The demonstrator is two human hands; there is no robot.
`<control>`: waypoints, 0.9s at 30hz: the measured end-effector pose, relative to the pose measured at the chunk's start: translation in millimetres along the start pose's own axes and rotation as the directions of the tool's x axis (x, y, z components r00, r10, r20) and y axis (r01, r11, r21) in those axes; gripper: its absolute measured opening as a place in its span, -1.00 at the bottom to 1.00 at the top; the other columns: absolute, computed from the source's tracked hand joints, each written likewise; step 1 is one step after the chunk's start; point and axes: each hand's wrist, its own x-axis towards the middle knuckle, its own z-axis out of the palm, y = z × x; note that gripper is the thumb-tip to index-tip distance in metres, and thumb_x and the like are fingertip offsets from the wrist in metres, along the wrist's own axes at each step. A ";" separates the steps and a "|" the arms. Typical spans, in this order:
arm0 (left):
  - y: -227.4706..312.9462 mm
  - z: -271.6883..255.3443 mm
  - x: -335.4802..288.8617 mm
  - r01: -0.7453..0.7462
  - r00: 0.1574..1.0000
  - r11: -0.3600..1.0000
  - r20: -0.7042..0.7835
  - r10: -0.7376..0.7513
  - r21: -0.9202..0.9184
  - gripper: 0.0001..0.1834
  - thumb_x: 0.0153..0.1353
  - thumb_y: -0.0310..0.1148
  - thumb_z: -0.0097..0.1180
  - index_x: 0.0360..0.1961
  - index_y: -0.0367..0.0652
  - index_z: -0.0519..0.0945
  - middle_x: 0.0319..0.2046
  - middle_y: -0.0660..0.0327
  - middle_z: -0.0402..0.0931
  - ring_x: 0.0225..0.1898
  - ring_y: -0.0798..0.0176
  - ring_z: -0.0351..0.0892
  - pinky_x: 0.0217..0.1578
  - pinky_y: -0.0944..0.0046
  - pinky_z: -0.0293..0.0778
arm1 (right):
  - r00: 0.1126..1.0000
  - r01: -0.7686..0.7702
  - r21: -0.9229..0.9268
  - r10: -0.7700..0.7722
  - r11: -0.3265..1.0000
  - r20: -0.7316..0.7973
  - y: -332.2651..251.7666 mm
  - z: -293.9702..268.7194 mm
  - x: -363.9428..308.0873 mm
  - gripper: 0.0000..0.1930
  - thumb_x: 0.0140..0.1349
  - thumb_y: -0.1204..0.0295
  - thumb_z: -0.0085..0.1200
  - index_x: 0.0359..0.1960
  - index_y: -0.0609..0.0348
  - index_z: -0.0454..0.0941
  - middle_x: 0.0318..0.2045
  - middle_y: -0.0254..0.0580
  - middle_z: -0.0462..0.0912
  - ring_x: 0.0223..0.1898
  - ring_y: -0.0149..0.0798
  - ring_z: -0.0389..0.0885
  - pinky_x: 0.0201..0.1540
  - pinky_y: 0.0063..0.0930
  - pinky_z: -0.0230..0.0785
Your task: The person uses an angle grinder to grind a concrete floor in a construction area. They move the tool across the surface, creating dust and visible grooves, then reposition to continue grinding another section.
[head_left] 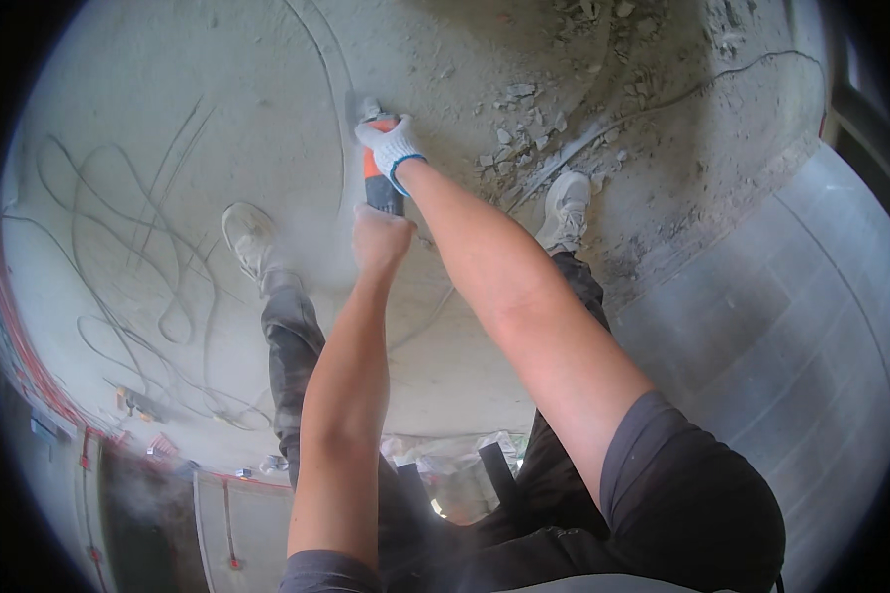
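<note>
Ahead of me, low over the dusty concrete floor (pixel 267 89), my two hands hold an orange and dark angle grinder (pixel 383 198). My right hand (pixel 396 143), in a white knit glove with a blue cuff, is closed around its front part. Behind it, my left hand (pixel 381 235) is wrapped around the rear end and looks bare. The grinder's front end (pixel 369 107) points away from me at the floor; haze and my glove hide the disc. A thin curved groove or line (pixel 338 138) runs along the floor beside it.
Broken concrete chunks (pixel 524 128) lie to the far right, near a long cable (pixel 682 94). Loose cable loops (pixel 158 247) spread over the floor at left. My shoes (pixel 250 237) stand either side of the tool. A grey block wall (pixel 781 296) rises at right. Dust hangs in the air.
</note>
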 end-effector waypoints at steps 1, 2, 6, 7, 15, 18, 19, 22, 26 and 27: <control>2.6 -0.7 -0.1 0.002 1.000 1.000 0.001 -0.002 0.007 -0.35 -0.01 -0.36 0.38 0.11 -0.43 0.48 -0.03 -0.32 0.71 0.09 -0.34 0.73 0.12 -0.14 0.61 | 1.000 0.010 -0.007 -0.010 1.000 -0.010 2.9 0.6 5.0 -0.14 0.00 0.06 0.56 0.25 0.23 0.39 0.12 0.08 0.70 0.07 0.00 0.70 0.21 -0.04 0.50; 5.5 -1.4 -0.5 0.005 1.000 1.000 0.002 -0.005 0.013 -0.35 -0.01 -0.36 0.38 0.12 -0.44 0.48 -0.03 -0.32 0.71 0.09 -0.34 0.73 0.12 -0.14 0.61 | 1.000 0.020 -0.015 -0.021 1.000 -0.020 6.0 1.2 9.4 -0.11 -0.01 0.05 0.57 0.27 0.25 0.38 0.16 0.13 0.67 0.10 0.01 0.68 0.22 -0.04 0.50; 12.3 0.9 -1.5 -0.025 0.999 1.000 -0.027 0.025 -0.010 -0.33 0.01 -0.35 0.39 0.14 -0.43 0.46 -0.03 -0.34 0.70 0.08 -0.35 0.73 0.11 -0.14 0.61 | 0.996 0.061 0.081 -0.066 0.995 0.061 9.0 1.0 25.5 0.00 -0.02 0.03 0.57 0.36 0.32 0.30 0.20 0.25 0.59 0.18 0.08 0.64 0.24 -0.02 0.50; 17.6 -2.9 -2.6 -0.016 0.999 0.999 -0.033 0.014 -0.033 -0.33 0.01 -0.35 0.40 0.14 -0.42 0.46 -0.04 -0.33 0.71 0.08 -0.36 0.73 0.11 -0.14 0.62 | 0.993 0.085 0.084 -0.091 0.993 0.071 7.7 -0.8 23.2 0.02 -0.01 0.02 0.56 0.37 0.34 0.29 0.19 0.24 0.60 0.18 0.08 0.64 0.24 -0.02 0.50; 62.0 -12.7 -0.1 0.012 0.995 0.985 -0.094 -0.029 -0.175 -0.37 0.00 -0.35 0.45 0.06 -0.37 0.45 -0.12 -0.28 0.72 0.02 -0.40 0.73 0.06 -0.16 0.62 | 0.974 0.221 -0.092 -0.214 0.971 0.073 -42.1 -13.0 43.9 0.04 0.05 0.00 0.54 0.40 0.43 0.26 0.28 0.28 0.54 0.25 0.15 0.61 0.29 -0.02 0.48; 69.9 -11.7 15.6 -0.035 0.991 0.961 -0.135 -0.002 -0.274 -0.38 0.00 -0.36 0.45 0.05 -0.37 0.44 -0.12 -0.30 0.72 0.03 -0.41 0.73 0.05 -0.19 0.62 | 0.966 0.236 -0.091 -0.224 0.967 0.133 -70.7 -8.5 54.2 0.05 0.05 -0.02 0.53 0.42 0.41 0.25 0.27 0.30 0.56 0.28 0.19 0.59 0.35 -0.04 0.44; 70.2 -8.8 19.8 -0.028 0.990 0.959 -0.138 -0.012 -0.282 -0.38 0.00 -0.36 0.45 0.05 -0.37 0.44 -0.13 -0.30 0.72 0.03 -0.41 0.73 0.05 -0.19 0.61 | 0.969 0.221 -0.129 -0.202 0.967 0.144 -78.3 -10.5 51.5 0.06 0.06 -0.03 0.52 0.43 0.41 0.25 0.27 0.31 0.56 0.29 0.20 0.59 0.37 -0.04 0.43; 93.6 -16.0 30.0 -0.045 0.984 0.946 -0.177 -0.014 -0.322 -0.37 0.00 -0.37 0.46 0.06 -0.37 0.44 -0.13 -0.31 0.72 0.03 -0.41 0.72 0.05 -0.21 0.61 | 0.945 0.320 -0.165 -0.301 0.933 0.130 -105.3 -11.8 53.2 0.10 0.04 -0.07 0.51 0.47 0.39 0.23 0.32 0.33 0.54 0.32 0.21 0.57 0.36 -0.03 0.44; 121.7 -29.0 29.1 -0.004 0.980 0.933 -0.185 -0.068 -0.360 -0.36 0.00 -0.36 0.47 0.07 -0.36 0.45 -0.10 -0.31 0.72 0.05 -0.40 0.72 0.07 -0.21 0.61 | 0.945 0.316 -0.229 -0.283 0.921 0.165 -137.6 -8.5 59.2 0.12 0.01 -0.06 0.54 0.48 0.37 0.24 0.33 0.31 0.54 0.34 0.18 0.57 0.37 -0.04 0.43; 126.2 -31.1 28.3 0.019 0.980 0.933 -0.179 -0.088 -0.360 -0.36 0.00 -0.36 0.47 0.07 -0.36 0.45 -0.09 -0.31 0.72 0.05 -0.40 0.72 0.07 -0.21 0.61 | 0.949 0.297 -0.243 -0.258 0.923 0.180 -142.2 -8.7 58.7 0.11 0.00 -0.05 0.54 0.48 0.37 0.25 0.34 0.30 0.53 0.35 0.18 0.57 0.38 -0.05 0.43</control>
